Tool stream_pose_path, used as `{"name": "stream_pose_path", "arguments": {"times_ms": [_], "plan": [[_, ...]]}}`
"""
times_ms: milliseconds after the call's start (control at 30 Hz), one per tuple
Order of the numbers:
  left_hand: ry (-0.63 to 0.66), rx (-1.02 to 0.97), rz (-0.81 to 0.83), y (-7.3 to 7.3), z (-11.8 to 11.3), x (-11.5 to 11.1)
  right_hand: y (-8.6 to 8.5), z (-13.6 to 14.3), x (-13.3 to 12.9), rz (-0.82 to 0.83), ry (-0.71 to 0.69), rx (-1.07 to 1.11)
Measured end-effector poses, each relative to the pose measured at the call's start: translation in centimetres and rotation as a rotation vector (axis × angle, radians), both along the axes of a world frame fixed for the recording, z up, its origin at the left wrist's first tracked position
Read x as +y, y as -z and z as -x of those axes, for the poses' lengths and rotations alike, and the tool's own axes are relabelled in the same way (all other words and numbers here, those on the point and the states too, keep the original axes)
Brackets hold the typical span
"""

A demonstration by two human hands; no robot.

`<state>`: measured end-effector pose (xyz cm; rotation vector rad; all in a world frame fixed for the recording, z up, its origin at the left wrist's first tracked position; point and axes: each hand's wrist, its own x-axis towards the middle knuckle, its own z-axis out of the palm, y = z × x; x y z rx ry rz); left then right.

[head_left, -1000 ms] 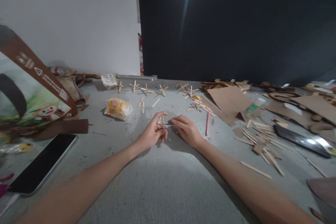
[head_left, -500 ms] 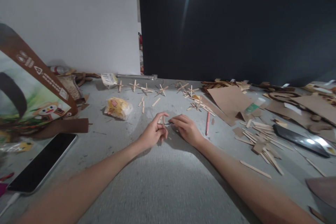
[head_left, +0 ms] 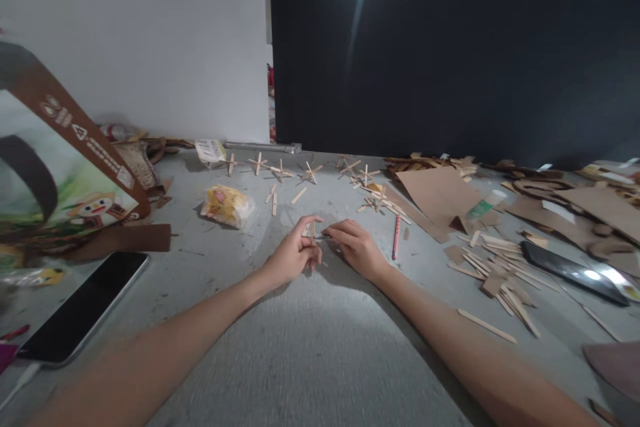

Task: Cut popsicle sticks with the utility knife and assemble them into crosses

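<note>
In the middle of the grey table, my left hand (head_left: 295, 252) is closed on a short wooden craft stick (head_left: 313, 229), which stands roughly upright between thumb and fingers. Facing it from the right, my right hand (head_left: 356, 248) pinches a thin dark tool (head_left: 323, 236); its tip reaches the stick, and its exact kind is too small to make out. Beyond the hands, crossed craft-stick pieces (head_left: 311, 173) stand in a row. A loose craft stick (head_left: 299, 195) lies nearer, and a red-pink pencil-like stick (head_left: 396, 237) rests right of my right hand.
A yellow plastic packet (head_left: 227, 205) lies left of the hands. Farther left are a phone (head_left: 83, 310) with a cable and a printed bag (head_left: 75, 160). On the right are piled craft sticks (head_left: 500, 273), cardboard (head_left: 435, 193), a glue-stick-like tube (head_left: 486, 204) and a dark glossy object (head_left: 573, 271).
The view has shifted very slightly, so the scene sits a little farther right. Both hands keep nearly the same pose and hold the same things.
</note>
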<state>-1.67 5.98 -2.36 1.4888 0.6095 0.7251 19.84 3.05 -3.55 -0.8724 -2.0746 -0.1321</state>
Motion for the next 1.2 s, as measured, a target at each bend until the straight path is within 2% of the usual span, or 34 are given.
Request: {"name": "stream_pose_path", "arguments": {"times_ms": [200, 400, 633, 767, 1067, 1200], "plan": [[0.063, 0.049, -0.041, 0.35, -0.04, -0.06, 0.13, -0.10, -0.20, 0.021, -0.063, -0.041], [0.002, 0.008, -0.078, 0.08, 0.12, -0.07, -0.11, -0.01, -0.10, 0.012, -0.013, 0.006], [0.065, 0.068, -0.111, -0.17, 0.15, -0.26, 0.21, 0.11, -0.21, 0.009, -0.050, -0.041], [0.023, 0.018, -0.102, -0.32, 0.22, -0.29, 0.30, 0.03, -0.02, 0.035, -0.021, -0.008], [0.078, 0.108, -0.124, 0.54, 0.29, 0.09, -0.09, 0.03, -0.30, 0.002, -0.046, -0.064], [0.016, 0.040, -0.109, 0.23, 0.27, -0.08, -0.16, 0.07, -0.26, 0.012, -0.025, -0.036]]}}
